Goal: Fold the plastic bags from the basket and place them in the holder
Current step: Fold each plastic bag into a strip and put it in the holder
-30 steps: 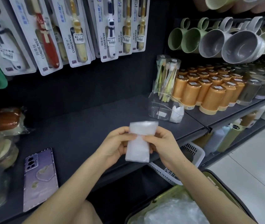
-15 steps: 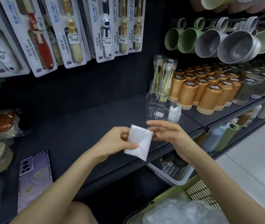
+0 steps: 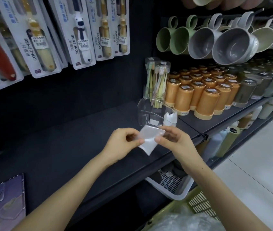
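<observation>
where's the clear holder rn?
Head view, right of centre: the clear holder stands on the dark shelf just beyond the plastic bag held by the left hand and right hand, left of the orange canisters, in front of the toothbrush tubes.

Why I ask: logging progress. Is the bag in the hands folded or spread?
Folded: the bag is a small flat packet pinched between left hand and right hand, outside the holder.

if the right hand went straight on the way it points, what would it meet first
Likely the clear holder, just beyond the folded bag the right hand pinches; depth unclear.
</observation>
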Demonstrator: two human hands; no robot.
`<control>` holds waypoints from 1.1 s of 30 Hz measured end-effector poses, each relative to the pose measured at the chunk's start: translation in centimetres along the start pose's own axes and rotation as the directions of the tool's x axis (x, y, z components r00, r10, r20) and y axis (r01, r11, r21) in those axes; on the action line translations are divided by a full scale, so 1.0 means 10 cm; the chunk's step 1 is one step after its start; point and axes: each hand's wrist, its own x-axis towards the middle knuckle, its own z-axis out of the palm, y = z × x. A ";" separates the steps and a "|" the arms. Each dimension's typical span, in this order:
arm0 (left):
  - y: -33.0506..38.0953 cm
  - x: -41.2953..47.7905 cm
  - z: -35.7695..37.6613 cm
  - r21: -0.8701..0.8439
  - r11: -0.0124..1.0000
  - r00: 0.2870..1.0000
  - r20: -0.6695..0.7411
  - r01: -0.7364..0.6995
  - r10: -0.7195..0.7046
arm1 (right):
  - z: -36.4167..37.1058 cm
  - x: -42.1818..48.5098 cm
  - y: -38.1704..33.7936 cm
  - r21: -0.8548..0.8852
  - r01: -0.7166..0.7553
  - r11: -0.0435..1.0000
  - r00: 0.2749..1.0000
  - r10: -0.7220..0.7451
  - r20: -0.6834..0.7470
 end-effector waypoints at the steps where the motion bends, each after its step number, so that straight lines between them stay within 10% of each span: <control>1: -0.01 0.06 0.04 0.005 1.000 0.999 0.032 0.000 0.000 | -0.02 0.02 0.03 -0.017 0.006 1.000 1.000 -0.007 -0.028; 4: -0.04 0.24 0.13 -0.007 1.000 0.996 0.092 0.014 -0.014 | -0.13 0.11 0.07 0.002 0.003 1.000 0.991 -0.003 -0.133; 9: -0.17 0.74 0.12 -0.085 0.971 0.938 -0.255 0.221 -0.236 | -0.54 0.42 0.04 0.027 -0.084 0.996 0.969 0.088 -0.233; 14: -0.18 1.10 0.21 -0.298 0.886 0.912 -0.097 0.355 -0.398 | -0.77 0.66 0.08 -0.032 -0.169 0.985 0.960 0.157 -0.232; 27: -0.33 0.70 0.05 -0.501 0.814 0.950 0.059 0.294 -0.307 | -0.69 0.73 0.00 -0.028 -0.306 0.952 0.940 0.297 -0.166; 33: -0.43 0.18 -0.22 -0.499 0.831 0.961 0.013 0.245 -0.276 | -0.33 0.60 0.17 -0.295 -0.203 0.934 0.977 0.174 -0.123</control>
